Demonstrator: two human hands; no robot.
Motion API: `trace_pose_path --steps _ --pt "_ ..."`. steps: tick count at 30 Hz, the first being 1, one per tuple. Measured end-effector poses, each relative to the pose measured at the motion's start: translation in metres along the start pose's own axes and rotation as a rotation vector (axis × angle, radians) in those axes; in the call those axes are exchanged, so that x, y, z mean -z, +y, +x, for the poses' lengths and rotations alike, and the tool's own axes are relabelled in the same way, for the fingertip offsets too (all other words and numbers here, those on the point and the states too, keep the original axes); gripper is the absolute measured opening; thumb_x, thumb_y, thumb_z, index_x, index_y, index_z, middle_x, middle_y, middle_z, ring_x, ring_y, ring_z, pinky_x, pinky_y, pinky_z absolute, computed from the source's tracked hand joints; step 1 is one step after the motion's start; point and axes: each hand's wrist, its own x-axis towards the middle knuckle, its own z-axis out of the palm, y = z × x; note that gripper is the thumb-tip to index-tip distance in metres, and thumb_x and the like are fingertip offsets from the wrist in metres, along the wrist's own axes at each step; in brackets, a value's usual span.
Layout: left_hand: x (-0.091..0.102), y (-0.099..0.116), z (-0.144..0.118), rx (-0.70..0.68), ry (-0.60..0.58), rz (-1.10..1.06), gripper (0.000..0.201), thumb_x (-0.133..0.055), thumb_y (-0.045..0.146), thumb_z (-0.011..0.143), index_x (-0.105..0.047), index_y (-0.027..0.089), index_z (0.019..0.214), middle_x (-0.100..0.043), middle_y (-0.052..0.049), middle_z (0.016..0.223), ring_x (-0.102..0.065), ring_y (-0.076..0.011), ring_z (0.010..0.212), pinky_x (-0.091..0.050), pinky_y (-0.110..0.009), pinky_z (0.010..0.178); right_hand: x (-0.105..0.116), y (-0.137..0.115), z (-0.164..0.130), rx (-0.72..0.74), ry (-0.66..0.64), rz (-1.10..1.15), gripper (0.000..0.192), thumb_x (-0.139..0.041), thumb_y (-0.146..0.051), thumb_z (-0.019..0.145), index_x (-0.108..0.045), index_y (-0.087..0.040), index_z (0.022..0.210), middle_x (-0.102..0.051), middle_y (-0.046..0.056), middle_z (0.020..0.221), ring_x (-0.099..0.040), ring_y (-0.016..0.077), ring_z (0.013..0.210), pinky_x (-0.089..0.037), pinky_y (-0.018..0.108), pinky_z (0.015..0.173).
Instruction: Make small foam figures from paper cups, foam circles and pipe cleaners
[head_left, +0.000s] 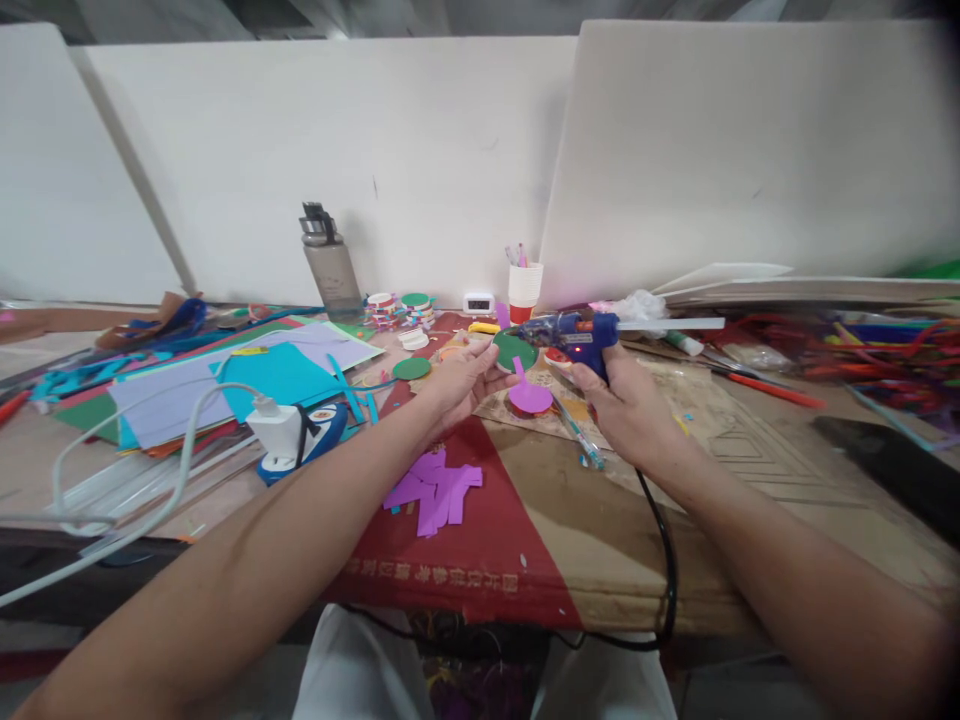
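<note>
My right hand (634,405) is closed around the handle of a blue hot glue gun (583,335), with a long white glue stick (675,324) jutting from its back. The nozzle points left, at the face of a dark green paper disc (513,354); whether it touches, I cannot tell. My left hand (466,382) pinches that disc by its edge. Below the disc lies a purple paper circle with a tab (531,397), on something red. Nearer to me is a loose pile of purple paper strips (435,490). A pen (579,432) lies left of my right hand.
A water bottle (331,265), stacked paper discs (416,308), a small clock (478,303) and a paper cup with pens (525,290) stand along the back. Coloured sheets (277,380) and a power socket with a white plug (277,432) are left. The gun's black cord (666,550) hangs over the front edge.
</note>
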Motion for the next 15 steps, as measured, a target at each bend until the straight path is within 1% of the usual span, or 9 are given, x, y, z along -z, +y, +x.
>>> trace_pose_path --steps 3,5,9,15 --pt "-0.0020 0.0012 -0.0019 0.013 -0.034 -0.027 0.008 -0.069 0.019 0.084 -0.065 0.012 0.083 -0.068 -0.001 0.074 -0.066 -0.0100 0.066 -0.056 -0.035 0.090 0.0004 0.0006 0.0000 0.028 -0.022 0.000 0.034 -0.045 -0.033 0.093 -0.056 -0.017 0.121 -0.069 0.013 0.111 -0.062 0.0281 0.098 -0.047 0.041 0.085" --pt "-0.0029 0.0014 -0.0028 0.022 -0.038 -0.017 0.008 -0.069 0.019 0.084 -0.064 0.013 0.081 -0.067 0.000 0.070 -0.066 -0.0102 0.064 -0.056 -0.036 0.090 0.0013 0.0007 0.0002 0.028 -0.036 -0.013 0.033 -0.044 -0.033 0.093 -0.056 -0.018 0.120 -0.069 0.013 0.112 -0.061 0.0290 0.103 -0.046 0.042 0.088" --pt "-0.0025 -0.0004 -0.0029 0.029 -0.032 0.025 0.012 -0.073 0.022 0.081 -0.064 0.014 0.081 -0.064 0.001 0.064 -0.064 -0.0109 0.059 -0.059 -0.034 0.080 0.0030 -0.0008 0.0005 -0.009 -0.056 -0.060 0.030 -0.043 -0.033 0.093 -0.058 -0.018 0.114 -0.069 0.015 0.111 -0.061 0.0308 0.105 -0.045 0.043 0.089" --pt "-0.0003 -0.0023 -0.0019 0.017 -0.007 0.112 0.017 -0.074 0.027 0.079 -0.065 0.014 0.084 -0.068 -0.003 0.073 -0.064 -0.0126 0.060 -0.058 -0.028 0.061 0.0018 -0.0008 0.0004 -0.016 -0.055 -0.085 0.028 -0.043 -0.035 0.093 -0.058 -0.018 0.110 -0.070 0.015 0.108 -0.062 0.0304 0.101 -0.045 0.043 0.089"
